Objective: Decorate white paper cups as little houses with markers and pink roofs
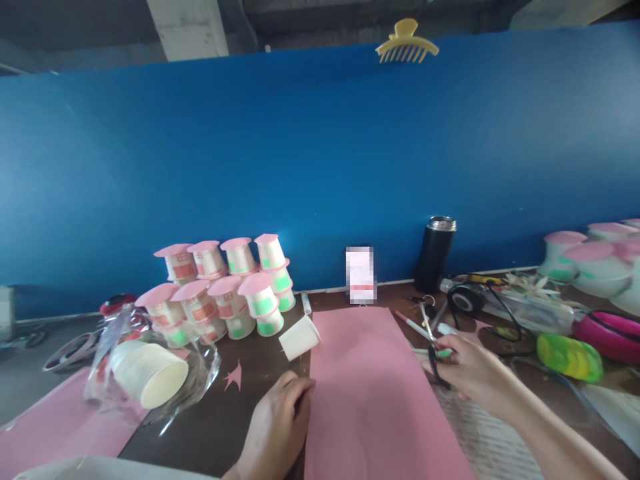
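Observation:
My left hand rests with curled fingers at the left edge of a large sheet of pink paper; the inside of its grip is hidden. To the right of the sheet, my right hand is closed around the black handles of a pair of scissors, whose blades point away from me. Something small and green shows by its fingertips. A white paper cup lies on its side, touching the sheet's left edge. Beyond my left hand stand several stacked paper cups with pink tops and coloured markings.
A plastic-wrapped stack of paper cups lies at left, near a pink scrap. A black flask stands by the blue partition. A yellow-green object, cables and a pink item crowd the right side.

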The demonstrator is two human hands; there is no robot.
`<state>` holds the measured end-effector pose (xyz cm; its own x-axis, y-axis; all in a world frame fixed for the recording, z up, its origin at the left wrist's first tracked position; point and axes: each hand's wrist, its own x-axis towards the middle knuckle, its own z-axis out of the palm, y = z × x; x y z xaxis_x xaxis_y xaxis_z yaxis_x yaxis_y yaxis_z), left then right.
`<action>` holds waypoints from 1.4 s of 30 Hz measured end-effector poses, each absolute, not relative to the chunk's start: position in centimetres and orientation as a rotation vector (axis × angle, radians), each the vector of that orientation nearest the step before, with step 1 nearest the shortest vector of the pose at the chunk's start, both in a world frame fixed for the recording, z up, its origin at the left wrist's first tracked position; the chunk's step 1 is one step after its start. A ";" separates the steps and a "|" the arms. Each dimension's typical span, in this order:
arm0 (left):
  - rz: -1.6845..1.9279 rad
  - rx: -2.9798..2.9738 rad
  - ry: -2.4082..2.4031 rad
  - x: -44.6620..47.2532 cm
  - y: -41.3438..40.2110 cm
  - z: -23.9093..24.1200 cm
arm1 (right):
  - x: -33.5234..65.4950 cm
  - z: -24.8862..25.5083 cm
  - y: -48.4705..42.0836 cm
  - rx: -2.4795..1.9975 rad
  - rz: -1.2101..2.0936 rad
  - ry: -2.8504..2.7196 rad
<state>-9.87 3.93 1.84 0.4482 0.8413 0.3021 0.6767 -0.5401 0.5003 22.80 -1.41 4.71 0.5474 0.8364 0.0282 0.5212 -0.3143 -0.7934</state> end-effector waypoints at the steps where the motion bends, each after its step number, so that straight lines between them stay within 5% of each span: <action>1: 0.752 2.395 1.302 -9.9 3.9 1.8 | 22.5 4.6 -1.4 -1.979 0.590 -1.105; 15: 0.723 2.320 1.334 -9.8 3.8 1.9 | 19.9 3.9 -0.5 -1.707 0.979 -1.047; 26: 0.842 2.103 1.350 -9.7 3.6 2.8 | 19.2 10.1 -3.8 -1.254 0.935 -0.817; 42: 0.262 1.867 1.133 -7.3 0.4 3.4 | 15.4 10.3 -5.0 -0.908 1.068 -0.664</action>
